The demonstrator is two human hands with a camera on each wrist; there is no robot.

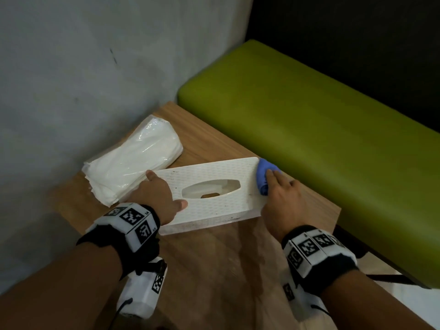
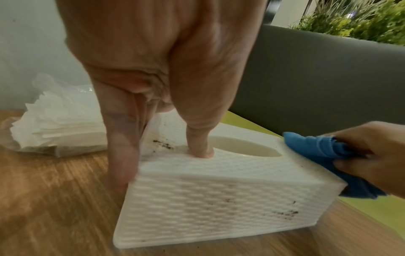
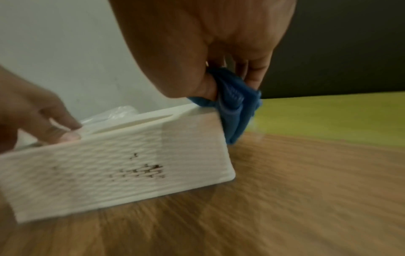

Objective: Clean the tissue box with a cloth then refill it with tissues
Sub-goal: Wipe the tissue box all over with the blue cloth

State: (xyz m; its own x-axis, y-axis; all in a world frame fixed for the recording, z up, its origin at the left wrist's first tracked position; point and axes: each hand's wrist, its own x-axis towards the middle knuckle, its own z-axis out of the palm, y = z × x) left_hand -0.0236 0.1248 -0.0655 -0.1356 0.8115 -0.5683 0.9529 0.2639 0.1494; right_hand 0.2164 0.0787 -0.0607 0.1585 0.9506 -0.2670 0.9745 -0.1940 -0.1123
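Note:
A white textured tissue box (image 1: 214, 194) lies on the wooden table (image 1: 214, 270); its top slot shows no tissues. Dark dirt specks (image 3: 144, 171) mark its front side and top. My left hand (image 1: 166, 188) braces the box's left end, its thumb (image 2: 199, 138) pressed on top beside the slot and its straight fingers (image 2: 120, 147) running down the end face. My right hand (image 1: 273, 186) grips a bunched blue cloth (image 1: 263, 177) and presses it against the box's right end. A clear-wrapped pack of white tissues (image 1: 133, 160) lies behind the box, by the wall.
A grey wall (image 1: 83, 79) borders the table on the left. A green padded bench (image 1: 309, 120) runs along the table's far right edge, close to the cloth. Bare tabletop lies in front of the box, towards me.

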